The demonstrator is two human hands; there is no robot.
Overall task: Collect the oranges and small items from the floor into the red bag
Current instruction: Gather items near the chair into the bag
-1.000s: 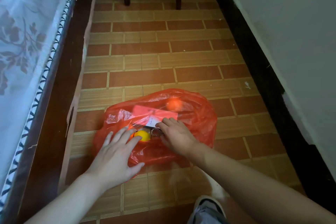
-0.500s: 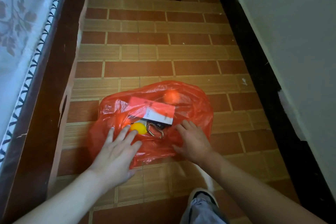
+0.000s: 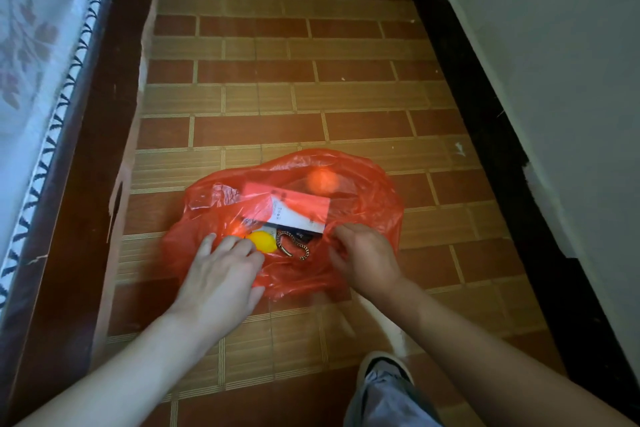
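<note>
Along the left edge of the floor (image 3: 346,97) a bed with a flowered sheet (image 3: 31,45) is seen, and nothing is lying loose on the tiles there. The left hand (image 3: 221,274) is laid on the near left part of the red bag (image 3: 374,204), with its fingers (image 3: 239,246) bent a little and touching the yellow orange (image 3: 264,241) at the bag's mouth; whether the plastic is pinched cannot be told. A second ago this hand was spread flatter on the bag. Inside the mouth a small chain (image 3: 294,248) and a red and white card (image 3: 298,210) are seen, and a second orange (image 3: 322,180) is showing through the plastic at the far side. The right hand (image 3: 367,258) has been moved back from the mouth to the near right edge of the bag, where its fingers are curled as if plastic is being gathered. The bag is lying in the middle of the floor, between the bed and the wall (image 3: 554,80). It is judged that the picking up is nearly done and the bag is being closed. The orange could still roll out of the open mouth.
</note>
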